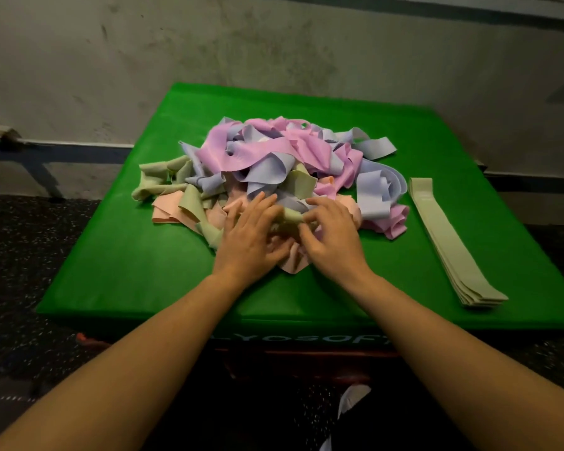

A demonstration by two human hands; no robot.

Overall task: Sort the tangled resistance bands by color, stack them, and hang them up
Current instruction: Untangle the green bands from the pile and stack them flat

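A green band [290, 218] at the near edge of the tangled pile [267, 170] on the table [127, 271] is pinched by both hands' grips, left hand [251, 236] and right hand [332, 237]. Right of the pile, a stack of green bands [450, 242] is laid flat.

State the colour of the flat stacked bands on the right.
Pale sage green; the flat stack of bands shows best in the head view.

Both forearms outstretched, left hand [251, 234] and right hand [331, 234] palms down, fingers loosely curled.
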